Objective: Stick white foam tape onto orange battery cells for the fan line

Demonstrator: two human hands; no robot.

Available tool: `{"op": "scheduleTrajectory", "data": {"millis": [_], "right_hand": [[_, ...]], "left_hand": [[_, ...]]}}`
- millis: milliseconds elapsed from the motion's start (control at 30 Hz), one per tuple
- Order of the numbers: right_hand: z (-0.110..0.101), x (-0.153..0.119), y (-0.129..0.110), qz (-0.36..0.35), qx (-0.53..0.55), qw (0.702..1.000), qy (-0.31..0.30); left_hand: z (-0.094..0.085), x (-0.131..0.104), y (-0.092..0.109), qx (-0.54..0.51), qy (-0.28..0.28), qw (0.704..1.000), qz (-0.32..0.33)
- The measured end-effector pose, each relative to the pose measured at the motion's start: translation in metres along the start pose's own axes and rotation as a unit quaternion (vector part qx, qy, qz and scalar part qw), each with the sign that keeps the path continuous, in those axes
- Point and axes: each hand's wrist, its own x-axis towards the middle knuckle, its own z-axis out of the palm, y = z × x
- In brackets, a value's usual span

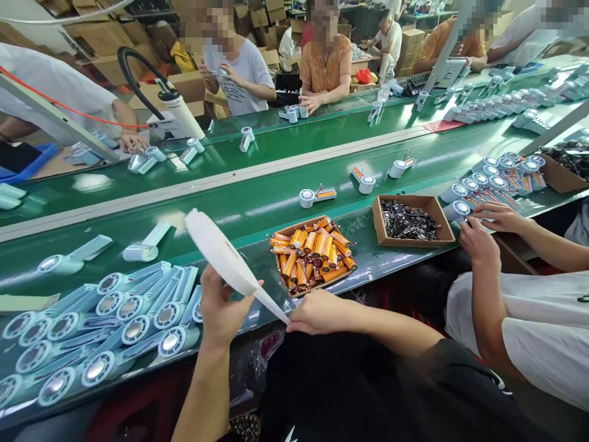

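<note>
White roll (pixel 221 250) was clasped by left hand (pixel 219 310), its strip (pixel 272 304) was pinched by right hand (pixel 319 312), orange cylinders (pixel 316 250) were heaped nearby (in a box (pixel 322 285)).

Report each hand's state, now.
Left hand: closed, holding the flat, round white tape-like roll.
Right hand: closed, pinching the thin white strip running off that roll.

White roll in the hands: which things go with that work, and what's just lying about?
With the work, it seems:
white roll, held in the left hand
white strip running from it, pinched by the right hand
perhaps the orange cylinders close by

Just lying about, probably:
yellow bundle in the background
red bundle back there too
</note>
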Motion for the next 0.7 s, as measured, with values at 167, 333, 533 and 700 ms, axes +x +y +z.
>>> {"op": "scheduleTrajectory", "data": {"millis": [167,333,533,700], "right_hand": [[-0.073,0.02,0.042,0.059,-0.074,0.988,0.123],[-0.138,0.066,0.092,0.068,-0.14,0.988,-0.008],[-0.148,0.1,0.101,0.065,-0.19,0.966,-0.164],[-0.155,0.087,0.103,0.042,-0.168,0.982,-0.071]], "left_hand": [[-0.008,-0.008,-0.009,-0.05,0.059,0.994,-0.076],[0.009,-0.019,-0.003,-0.073,-0.007,0.996,-0.05],[0.025,-0.019,-0.01,-0.078,-0.03,0.996,0.027],[0.017,-0.02,-0.012,0.002,-0.031,0.997,0.075]]}}
